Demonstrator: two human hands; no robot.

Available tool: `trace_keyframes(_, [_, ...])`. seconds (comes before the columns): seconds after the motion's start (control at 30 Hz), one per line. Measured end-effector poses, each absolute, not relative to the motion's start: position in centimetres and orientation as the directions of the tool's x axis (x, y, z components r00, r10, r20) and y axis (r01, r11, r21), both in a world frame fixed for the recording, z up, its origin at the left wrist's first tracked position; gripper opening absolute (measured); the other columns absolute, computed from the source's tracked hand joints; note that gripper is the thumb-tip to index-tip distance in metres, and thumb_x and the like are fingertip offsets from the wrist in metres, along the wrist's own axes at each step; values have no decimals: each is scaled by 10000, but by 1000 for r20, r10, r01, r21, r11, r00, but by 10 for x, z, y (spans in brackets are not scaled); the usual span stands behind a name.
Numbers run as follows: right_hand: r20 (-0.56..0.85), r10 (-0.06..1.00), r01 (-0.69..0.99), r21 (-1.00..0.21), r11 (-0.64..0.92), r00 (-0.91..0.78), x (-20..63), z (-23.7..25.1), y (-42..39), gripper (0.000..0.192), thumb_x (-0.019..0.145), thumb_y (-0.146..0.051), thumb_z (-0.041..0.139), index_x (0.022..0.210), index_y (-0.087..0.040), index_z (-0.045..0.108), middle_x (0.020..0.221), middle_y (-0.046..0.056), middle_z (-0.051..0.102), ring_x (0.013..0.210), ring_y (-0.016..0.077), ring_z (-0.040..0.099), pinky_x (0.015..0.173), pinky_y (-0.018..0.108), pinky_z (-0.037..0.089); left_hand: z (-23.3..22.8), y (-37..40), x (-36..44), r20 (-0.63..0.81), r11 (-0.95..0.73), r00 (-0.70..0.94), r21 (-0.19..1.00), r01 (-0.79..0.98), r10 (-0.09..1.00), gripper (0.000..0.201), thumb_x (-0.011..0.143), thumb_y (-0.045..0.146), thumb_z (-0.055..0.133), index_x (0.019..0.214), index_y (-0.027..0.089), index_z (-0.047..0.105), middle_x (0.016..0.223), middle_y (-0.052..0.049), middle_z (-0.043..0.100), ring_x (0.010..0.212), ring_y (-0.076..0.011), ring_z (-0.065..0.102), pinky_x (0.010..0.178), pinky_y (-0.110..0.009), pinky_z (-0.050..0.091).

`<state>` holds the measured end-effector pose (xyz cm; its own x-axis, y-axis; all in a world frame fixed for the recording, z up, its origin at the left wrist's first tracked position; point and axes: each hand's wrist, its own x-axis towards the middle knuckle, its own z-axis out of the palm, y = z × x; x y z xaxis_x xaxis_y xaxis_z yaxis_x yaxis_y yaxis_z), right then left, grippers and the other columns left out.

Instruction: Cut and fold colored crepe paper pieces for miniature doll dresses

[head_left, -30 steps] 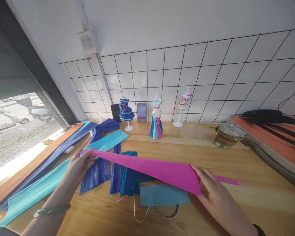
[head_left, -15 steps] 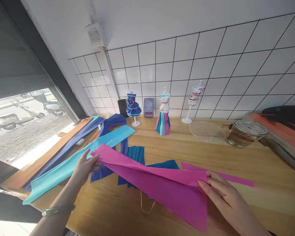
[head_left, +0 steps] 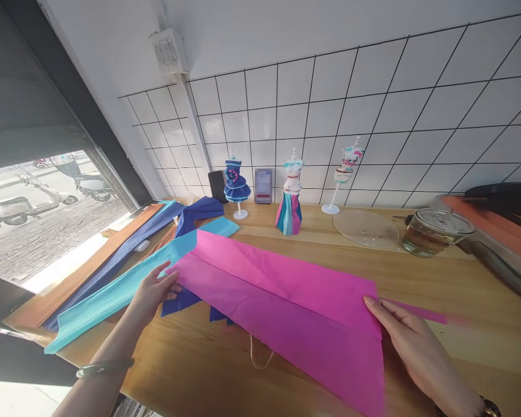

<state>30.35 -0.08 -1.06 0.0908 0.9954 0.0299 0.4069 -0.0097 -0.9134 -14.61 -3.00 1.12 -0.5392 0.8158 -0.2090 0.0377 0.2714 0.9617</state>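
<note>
A large magenta crepe paper sheet (head_left: 286, 307) lies spread across the wooden table (head_left: 460, 289), one crease running along its length. My left hand (head_left: 154, 289) pinches its left edge. At the sheet's right edge my right hand (head_left: 410, 341) grips it with the fingers on top. A narrow magenta strip (head_left: 421, 313) pokes out just beyond my right hand. Dark blue paper pieces (head_left: 180, 301) show from under the sheet next to my left hand.
Long turquoise (head_left: 117, 295), dark blue (head_left: 125, 252) and brown (head_left: 82, 272) paper strips lie at the left by the window. Three small dress mannequins (head_left: 289, 200) stand along the tiled wall. A clear plate (head_left: 364, 229), a lidded glass jar (head_left: 434, 231) and an orange tray (head_left: 503, 229) sit at the right.
The folded magenta paper has been opened out into a wide flat sheet, now covering the blue and teal pieces. Both hands stayed at its ends.
</note>
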Motion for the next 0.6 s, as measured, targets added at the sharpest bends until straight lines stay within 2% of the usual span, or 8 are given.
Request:
trace_keyframes(0.1, [-126, 990, 376, -916, -142, 68, 304, -10, -1, 356, 711, -536, 556, 793, -202, 649, 867, 46, 693, 940, 272, 606, 688, 308, 521, 10, -30, -146, -236, 302, -529, 953, 40, 815, 610, 738, 213, 671, 1273, 140, 389, 545, 5, 598, 474, -109, 574, 441, -181, 485])
trace_keyframes(0.23, [-159, 976, 378, -903, -204, 147, 303, -9, -1, 518, 718, -527, 543, 1092, -171, 586, 1208, 87, 590, 1186, 277, 460, 987, 373, 376, 10, -32, -145, -230, 305, -526, 951, 59, 819, 702, 688, 230, 714, 1290, 145, 364, 556, 16, 584, 482, -119, 578, 423, -188, 471])
trace_keyframes(0.33, [-139, 973, 412, -888, -205, 185, 304, -14, 3, 563, 752, -518, 501, 1183, -156, 523, 1286, 112, 522, 1223, 278, 420, 1033, 415, 313, 9, -35, -145, -230, 328, -508, 938, 111, 830, 757, 669, 274, 724, 1309, 147, 341, 545, 23, 586, 472, -117, 567, 439, -197, 471])
trace_keyframes(0.47, [24, 986, 478, -876, -58, 162, 308, -22, 9, 487, 799, -459, 477, 1204, -190, 492, 1189, 119, 593, 1123, 269, 526, 983, 446, 381, 8, -36, -144, -243, 383, -460, 892, 241, 854, 787, 646, 387, 716, 1304, 135, 365, 513, 18, 600, 416, -108, 516, 415, -197, 432])
trace_keyframes(0.53, [168, 975, 504, -860, 73, 146, 308, -23, 10, 469, 819, -420, 473, 1234, -200, 454, 1184, 123, 589, 1072, 253, 565, 932, 428, 442, 10, -37, -142, -220, 373, -449, 882, 289, 866, 842, 628, 421, 713, 1325, 133, 340, 507, 16, 607, 416, -119, 515, 412, -210, 426])
trace_keyframes(0.6, [337, 933, 587, -783, 206, 122, 305, -20, 7, 447, 829, -394, 480, 1230, -200, 450, 1228, 128, 548, 1084, 249, 552, 923, 428, 454, 15, -39, -138, -186, 341, -435, 887, 312, 881, 915, 616, 425, 714, 1366, 151, 269, 516, 22, 615, 433, -129, 530, 435, -227, 446])
